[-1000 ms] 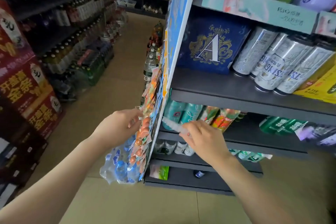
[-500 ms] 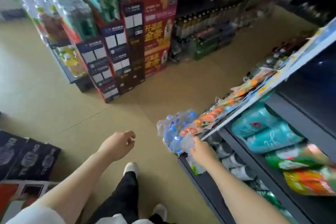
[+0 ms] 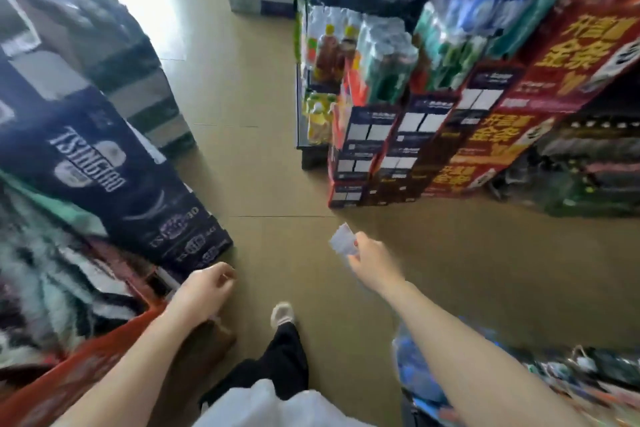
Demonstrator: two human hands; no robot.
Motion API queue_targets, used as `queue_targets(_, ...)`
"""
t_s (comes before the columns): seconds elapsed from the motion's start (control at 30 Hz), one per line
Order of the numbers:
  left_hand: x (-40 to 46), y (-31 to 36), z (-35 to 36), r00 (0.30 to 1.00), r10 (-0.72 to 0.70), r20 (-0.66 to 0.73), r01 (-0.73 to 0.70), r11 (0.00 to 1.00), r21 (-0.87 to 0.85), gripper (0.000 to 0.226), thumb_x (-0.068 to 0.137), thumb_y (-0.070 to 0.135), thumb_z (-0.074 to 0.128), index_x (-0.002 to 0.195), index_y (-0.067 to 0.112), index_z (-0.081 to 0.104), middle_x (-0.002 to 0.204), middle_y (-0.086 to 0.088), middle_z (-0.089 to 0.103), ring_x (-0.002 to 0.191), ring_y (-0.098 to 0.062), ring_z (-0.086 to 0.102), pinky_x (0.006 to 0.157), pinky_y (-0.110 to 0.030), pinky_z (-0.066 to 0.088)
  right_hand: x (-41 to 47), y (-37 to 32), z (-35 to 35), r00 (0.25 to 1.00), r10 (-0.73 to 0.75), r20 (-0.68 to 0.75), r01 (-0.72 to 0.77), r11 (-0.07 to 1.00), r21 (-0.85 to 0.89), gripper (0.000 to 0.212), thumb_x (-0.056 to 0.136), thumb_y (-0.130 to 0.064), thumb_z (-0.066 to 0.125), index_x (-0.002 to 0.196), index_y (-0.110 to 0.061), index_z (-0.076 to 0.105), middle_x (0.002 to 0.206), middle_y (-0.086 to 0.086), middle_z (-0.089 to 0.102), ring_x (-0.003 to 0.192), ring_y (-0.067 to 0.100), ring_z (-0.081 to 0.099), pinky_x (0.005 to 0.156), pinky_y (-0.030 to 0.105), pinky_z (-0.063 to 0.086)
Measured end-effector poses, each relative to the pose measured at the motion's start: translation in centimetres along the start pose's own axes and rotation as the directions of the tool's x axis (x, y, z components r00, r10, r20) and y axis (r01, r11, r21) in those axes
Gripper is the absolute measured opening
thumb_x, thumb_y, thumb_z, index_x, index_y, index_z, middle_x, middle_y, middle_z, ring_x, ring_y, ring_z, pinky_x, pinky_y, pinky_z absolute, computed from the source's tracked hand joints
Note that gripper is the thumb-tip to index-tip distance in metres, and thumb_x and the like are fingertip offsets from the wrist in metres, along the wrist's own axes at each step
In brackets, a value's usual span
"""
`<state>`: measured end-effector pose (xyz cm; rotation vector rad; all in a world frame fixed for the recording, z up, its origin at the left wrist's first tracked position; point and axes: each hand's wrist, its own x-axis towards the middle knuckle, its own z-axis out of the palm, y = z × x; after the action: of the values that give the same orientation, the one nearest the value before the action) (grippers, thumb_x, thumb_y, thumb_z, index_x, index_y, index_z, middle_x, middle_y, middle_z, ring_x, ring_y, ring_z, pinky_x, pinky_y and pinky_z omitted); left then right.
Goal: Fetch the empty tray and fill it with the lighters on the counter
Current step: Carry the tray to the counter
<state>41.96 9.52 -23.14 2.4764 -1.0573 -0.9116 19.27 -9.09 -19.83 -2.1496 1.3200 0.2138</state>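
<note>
My right hand (image 3: pixel 372 262) is stretched out over the tan floor, shut on a small clear-and-white plastic item (image 3: pixel 342 241). Motion blur hides its exact shape. My left hand (image 3: pixel 204 291) hangs near the stacked cartons on the left, fingers loosely curled with nothing in them. No lighters and no counter are in view.
Dark beer cartons (image 3: pixel 114 170) are stacked along the left. Red and dark cartons (image 3: pixel 450 149) and wrapped drink bottles (image 3: pixel 346 45) rise on the right. A tan floor aisle (image 3: pixel 270 149) runs between them. My shoe (image 3: pixel 282 314) is below. Bottled water packs (image 3: pixel 415 367) sit at bottom right.
I have turned away from the drinks shelf toward the aisle. My right hand has come off the shelf edge holding the plastic item. My left hand has dropped to my side.
</note>
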Motion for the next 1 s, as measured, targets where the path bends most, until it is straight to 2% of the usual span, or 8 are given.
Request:
queue_targets(0.07, 3.3, 0.5, -2.0, 1.000, -0.024, 0.003, 0.024, 0.999, -0.040, 0.014, 0.086, 0.025, 0.053, 0.098, 0.022, 0.061, 0.087, 0.001, 0.063, 0.069, -0.009, 0.059, 0.063, -0.025, 0.048, 3.7, -1.8, -1.3, 1.000, -0.008, 0.012, 0.009, 0.996, -0.084, 0.021, 0.091, -0.016, 0.044, 0.109, -0.007, 0.047, 0.113, 0.015, 0.061, 0.099, 0.032, 0.057, 0.063, 0.029, 0.036)
queue_targets(0.17, 9.2, 1.8, -5.4, 1.000, -0.010, 0.009, 0.010, 0.999, -0.048, 0.016, 0.087, 0.026, 0.052, 0.100, 0.024, 0.060, 0.090, 0.005, 0.061, 0.074, -0.008, 0.057, 0.060, -0.020, 0.043, 9.3, -3.5, -3.4, 1.000, 0.008, 0.006, -0.007, 0.986, -0.164, 0.021, 0.091, -0.021, 0.043, 0.110, -0.013, 0.046, 0.111, 0.012, 0.062, 0.097, 0.031, 0.059, 0.072, 0.037, 0.049)
queue_targets(0.23, 12.9, 3.2, -7.6, 1.000, 0.017, 0.008, -0.017, 0.998, -0.060, 0.015, 0.087, 0.025, 0.053, 0.099, 0.022, 0.061, 0.091, 0.002, 0.063, 0.078, -0.012, 0.057, 0.065, -0.022, 0.042, 12.7, -4.3, -5.0, 1.000, 0.031, 0.004, -0.029, 0.981, -0.190, 0.022, 0.091, -0.024, 0.042, 0.110, -0.015, 0.046, 0.109, 0.010, 0.062, 0.095, 0.030, 0.060, 0.075, 0.041, 0.052)
queue_targets(0.37, 21.1, 6.0, -11.5, 0.997, 0.056, -0.044, -0.063, 0.976, -0.207, 0.008, 0.086, 0.024, 0.055, 0.092, 0.023, 0.060, 0.083, 0.002, 0.065, 0.070, -0.011, 0.059, 0.064, -0.022, 0.045, 21.3, -5.7, -8.0, 1.000, 0.027, -0.006, -0.027, 0.967, -0.254, 0.019, 0.091, -0.026, 0.042, 0.107, -0.017, 0.045, 0.105, 0.009, 0.062, 0.090, 0.029, 0.060, 0.070, 0.037, 0.048)
queue_targets(0.57, 35.0, 8.2, -17.6, 0.995, 0.015, -0.096, -0.041, 0.960, -0.277, 0.014, 0.088, 0.027, 0.052, 0.100, 0.022, 0.058, 0.087, 0.006, 0.061, 0.073, -0.007, 0.057, 0.058, -0.019, 0.043, 37.6, -10.8, -12.8, 0.999, -0.043, 0.008, 0.044, 0.952, -0.303, 0.022, 0.090, -0.022, 0.041, 0.109, -0.014, 0.045, 0.107, 0.013, 0.062, 0.094, 0.033, 0.059, 0.065, 0.033, 0.041)
queue_targets(0.7, 43.5, 8.9, -22.4, 0.985, -0.086, -0.152, 0.043, 0.963, -0.266, 0.017, 0.088, 0.027, 0.052, 0.102, 0.021, 0.059, 0.089, 0.003, 0.062, 0.073, -0.006, 0.056, 0.055, -0.015, 0.040, 48.3, -17.5, -16.8, 0.987, -0.153, 0.041, 0.158, 0.950, -0.268, 0.018, 0.089, -0.021, 0.044, 0.104, -0.011, 0.047, 0.103, 0.014, 0.062, 0.091, 0.034, 0.059, 0.071, 0.038, 0.049)
queue_targets(0.83, 50.3, 8.1, -28.3, 0.958, -0.181, -0.222, 0.122, 0.959, -0.254, 0.020, 0.089, 0.026, 0.050, 0.106, 0.018, 0.059, 0.090, 0.004, 0.059, 0.072, -0.004, 0.052, 0.055, -0.011, 0.034, 58.0, -27.2, -20.5, 0.950, -0.308, 0.052, 0.311, 0.917, -0.250, 0.015, 0.090, -0.023, 0.045, 0.099, -0.011, 0.048, 0.096, 0.013, 0.064, 0.087, 0.032, 0.060, 0.068, 0.037, 0.049)
queue_targets(1.0, 59.5, 5.1, -35.3, 0.925, -0.286, -0.249, 0.224, 0.942, -0.249, 0.022, 0.089, 0.027, 0.049, 0.107, 0.018, 0.059, 0.099, -0.002, 0.062, 0.086, -0.016, 0.056, 0.074, -0.030, 0.048, 69.1, -38.6, -23.0, 0.885, -0.463, 0.054, 0.465, 0.870, -0.165, 0.016, 0.090, -0.024, 0.045, 0.100, -0.011, 0.049, 0.095, 0.012, 0.063, 0.079, 0.027, 0.055, 0.061, 0.031, 0.039)
